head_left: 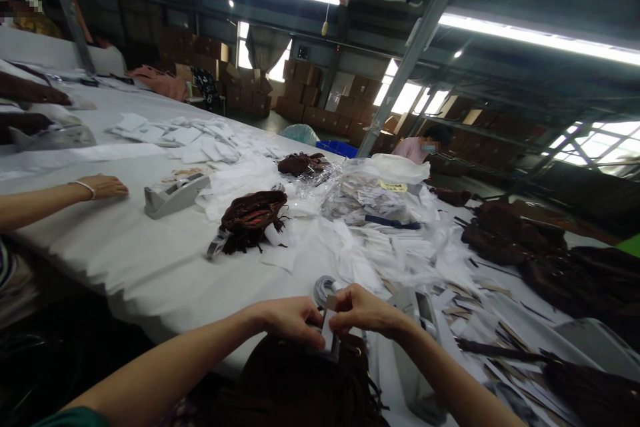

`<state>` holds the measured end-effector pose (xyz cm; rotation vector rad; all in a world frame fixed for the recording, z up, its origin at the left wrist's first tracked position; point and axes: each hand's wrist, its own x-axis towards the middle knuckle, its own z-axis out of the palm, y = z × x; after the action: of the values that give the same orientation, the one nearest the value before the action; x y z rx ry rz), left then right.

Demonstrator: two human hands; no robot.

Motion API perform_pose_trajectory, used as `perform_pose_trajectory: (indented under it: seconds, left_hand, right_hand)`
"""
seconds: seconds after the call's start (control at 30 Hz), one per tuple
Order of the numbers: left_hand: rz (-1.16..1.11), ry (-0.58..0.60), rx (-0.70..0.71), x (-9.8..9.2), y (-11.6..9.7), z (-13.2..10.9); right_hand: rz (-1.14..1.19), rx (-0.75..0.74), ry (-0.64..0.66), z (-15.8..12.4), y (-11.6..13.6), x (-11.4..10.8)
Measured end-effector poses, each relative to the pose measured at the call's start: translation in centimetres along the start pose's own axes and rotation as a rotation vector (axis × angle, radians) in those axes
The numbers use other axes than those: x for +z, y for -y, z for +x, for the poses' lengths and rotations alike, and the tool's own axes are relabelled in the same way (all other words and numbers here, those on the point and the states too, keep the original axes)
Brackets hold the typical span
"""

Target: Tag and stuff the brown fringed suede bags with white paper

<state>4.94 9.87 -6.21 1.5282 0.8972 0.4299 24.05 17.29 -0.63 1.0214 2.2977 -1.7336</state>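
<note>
Both of my hands meet over a dark brown bag (290, 380) with fringe, close in front of me. My right hand (367, 310) pinches the upper end of a small pale strip (329, 332), which looks like card or paper. My left hand (290, 319) is closed at the same strip's other side, its thumb against it near the bag's top edge. Part of the fingers is hidden. Just beyond the hands lies a roll of tape (325, 288). To the right of them stands a grey tape dispenser (417, 360), partly behind my right forearm.
Another person's hand (107, 187) rests on the white table at left, beside a grey tape dispenser (177, 195). A brown fringed bag (255, 213), clear plastic packets (365, 193), white papers (195, 137) and dark brown bags (520, 237) lie around. A metal post (415, 47) rises beyond.
</note>
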Motion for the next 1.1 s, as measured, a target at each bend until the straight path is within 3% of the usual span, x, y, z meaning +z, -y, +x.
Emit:
perform_pose_trajectory:
  seconds: [0.27, 0.37, 0.53, 0.67, 0.77, 0.97, 1.1]
  left_hand:
    - [0.104, 0.009, -0.009, 0.2, -0.9, -0.2]
    - [0.158, 0.003, -0.017, 0.4, -0.9, -0.3]
    - [0.167, -0.039, 0.001, 1.2, -0.5, -0.6]
    - [0.021, -0.191, -0.061, 2.2, 0.7, -0.4]
    - [-0.092, -0.303, -0.09, 2.7, 1.4, 0.0]
    - [-0.313, -0.397, -0.078, 2.3, 1.7, 0.1]
    - [-0.481, -0.436, -0.062, 2.2, 1.8, -0.1]
  right_hand:
    - [-0.172, 0.057, 0.069, 0.0, 1.0, 0.4]
    - [-0.349, 0.064, -0.001, -0.1, 1.5, 1.4]
    - [-0.83, -0.034, -0.149, -0.2, 1.9, 3.8]
    - [-1.132, -0.035, -0.266, -0.1, 1.1, 4.9]
    - [-1.131, -0.064, -0.291, 0.1, 0.8, 4.8]
    - [-0.952, -0.169, -0.279, 0.0, 0.9, 4.4]
    - [-1.064, -0.259, -0.442, -0.1, -0.4, 5.8]
